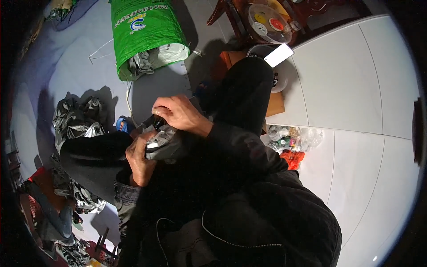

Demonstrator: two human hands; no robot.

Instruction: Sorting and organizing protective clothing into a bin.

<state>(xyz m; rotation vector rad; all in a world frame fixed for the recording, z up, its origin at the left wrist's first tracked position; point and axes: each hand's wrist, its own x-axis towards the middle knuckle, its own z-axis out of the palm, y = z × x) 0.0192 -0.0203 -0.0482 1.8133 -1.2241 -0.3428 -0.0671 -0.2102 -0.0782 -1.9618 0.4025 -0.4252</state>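
In my lap lies a crumpled grey, slightly shiny piece of material point(165, 135), its exact kind unclear. My left hand point(141, 161) is closed on its near left side, thumb and fingers gripping the edge. Above it, my right hand point(181, 115) has its fingers curled in a pinch over a small dark part at the far edge of the piece. What those fingertips hold is hidden by the hand. A bright patch shows on the material between the two hands.
Ahead lies a green woven sack point(144, 33) with grey material inside. A grey heap point(80, 118) rests at the left. A white-faced phone point(279, 55) is by my right knee, near a clear bowl point(269, 22) of coloured discs. Clear plastic bags point(296, 138) lie at the right.
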